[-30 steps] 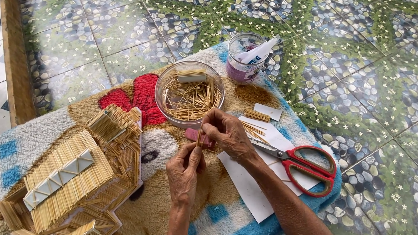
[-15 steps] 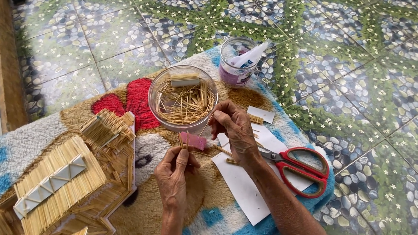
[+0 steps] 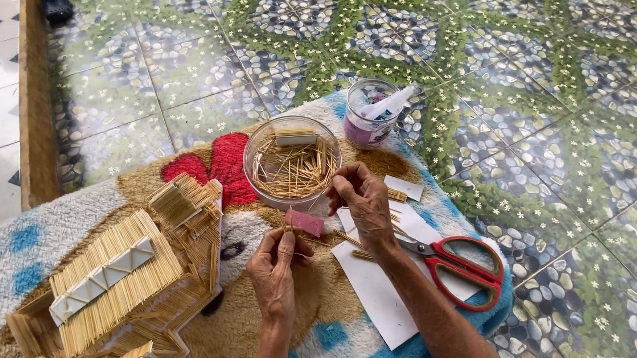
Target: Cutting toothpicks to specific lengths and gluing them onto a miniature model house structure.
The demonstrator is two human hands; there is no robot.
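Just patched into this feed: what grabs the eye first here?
The model house built of thin sticks stands at lower left on the fluffy mat. At centre, the left hand and right hand work small sticks beside a clear bowl full of sticks. Red-handled scissors lie on white paper at right.

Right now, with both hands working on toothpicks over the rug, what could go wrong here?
1. The right hand works right beside the clear bowl of toothpicks; a nudge could tip it, since it sits on a soft rug.
2. The red-handled scissors lie close under the right forearm and could get bumped or snagged.
3. The left hand moves near the toothpick house; a knock might loosen its sticks.
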